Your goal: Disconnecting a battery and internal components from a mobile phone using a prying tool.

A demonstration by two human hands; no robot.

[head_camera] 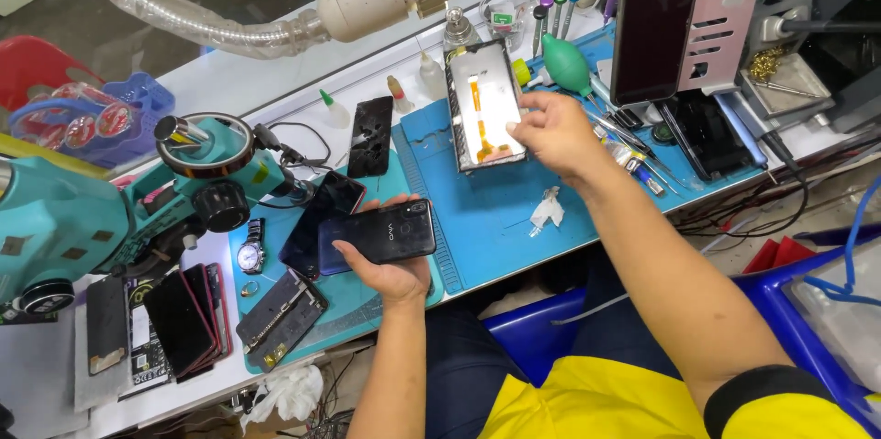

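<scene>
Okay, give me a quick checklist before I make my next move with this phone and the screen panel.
1. Left hand holds the dark phone securely: ok.
2. Right hand touches the screen panel at its edge: ok.
3. Panel lies flat on the blue mat: ok.
4. Orange flex cable undamaged: cannot tell.
5. White scrap away from the panel: ok.

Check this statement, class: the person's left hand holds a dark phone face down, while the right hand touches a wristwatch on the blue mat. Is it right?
Not quite. In the head view the right hand touches the display panel on the blue mat, not a wristwatch. The left hand does hold the dark phone face down.
</scene>
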